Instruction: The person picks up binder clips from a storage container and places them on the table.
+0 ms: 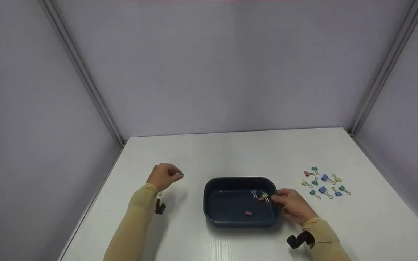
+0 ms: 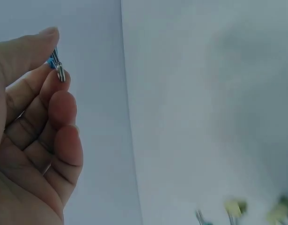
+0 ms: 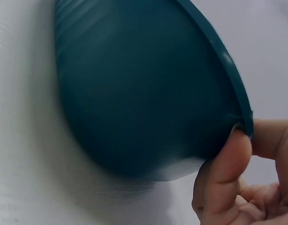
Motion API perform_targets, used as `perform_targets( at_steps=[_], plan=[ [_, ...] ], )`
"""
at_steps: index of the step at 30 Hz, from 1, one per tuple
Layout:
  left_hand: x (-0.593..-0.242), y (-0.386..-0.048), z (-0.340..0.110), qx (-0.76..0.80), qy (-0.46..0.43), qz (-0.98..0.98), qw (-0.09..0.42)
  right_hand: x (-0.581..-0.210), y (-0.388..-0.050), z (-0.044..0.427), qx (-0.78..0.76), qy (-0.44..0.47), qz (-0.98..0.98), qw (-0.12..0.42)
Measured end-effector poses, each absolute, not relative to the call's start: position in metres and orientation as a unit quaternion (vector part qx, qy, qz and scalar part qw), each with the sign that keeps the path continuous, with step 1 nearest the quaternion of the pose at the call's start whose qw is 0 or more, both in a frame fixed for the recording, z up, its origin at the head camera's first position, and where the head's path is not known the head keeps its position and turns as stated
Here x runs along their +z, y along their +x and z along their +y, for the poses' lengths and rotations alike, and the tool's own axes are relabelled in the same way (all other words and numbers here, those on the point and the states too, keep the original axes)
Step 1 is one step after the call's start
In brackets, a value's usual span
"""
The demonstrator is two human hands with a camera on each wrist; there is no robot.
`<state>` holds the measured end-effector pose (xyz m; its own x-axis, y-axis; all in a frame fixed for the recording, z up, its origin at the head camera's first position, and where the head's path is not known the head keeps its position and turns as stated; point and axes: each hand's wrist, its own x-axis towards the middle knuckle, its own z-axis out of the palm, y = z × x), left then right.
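Note:
My left hand (image 1: 163, 177) is raised left of the dark blue plastic bin (image 1: 227, 223), pinching a small blue binder clip (image 2: 52, 62) between thumb and fingers. The clip's silver handles show in the left wrist view. With thumb and fingers, my right hand (image 1: 293, 203) grips the bin's right rim (image 3: 228, 61). Inside the bin lie a few binder clips, among them a blue clip (image 1: 254, 193), a yellow clip (image 1: 265, 196) and a pink clip (image 1: 248, 212).
Several coloured binder clips (image 1: 323, 190) lie scattered on the white table (image 1: 245, 152) right of the bin. Blurred yellow clips (image 2: 235, 207) show low in the left wrist view. Grey walls (image 1: 209, 72) stand behind and at both sides.

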<state>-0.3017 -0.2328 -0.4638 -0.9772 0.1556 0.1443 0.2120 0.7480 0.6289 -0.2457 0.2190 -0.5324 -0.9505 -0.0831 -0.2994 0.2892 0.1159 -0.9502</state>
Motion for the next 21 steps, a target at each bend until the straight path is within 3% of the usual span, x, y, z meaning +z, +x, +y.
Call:
perform_targets(
  at_steps=[11, 21],
  plan=[
    [-0.496, -0.265, -0.331, -0.350, 0.031, -0.935, 0.052, -0.530, -0.245, 0.220, -0.664, 0.066, 0.730, 0.147],
    [-0.522, -0.239, -0.369, -0.347, 0.108, -0.931, 0.031, -0.531, -0.244, 0.219, -0.666, 0.062, 0.729, 0.146]
  ],
)
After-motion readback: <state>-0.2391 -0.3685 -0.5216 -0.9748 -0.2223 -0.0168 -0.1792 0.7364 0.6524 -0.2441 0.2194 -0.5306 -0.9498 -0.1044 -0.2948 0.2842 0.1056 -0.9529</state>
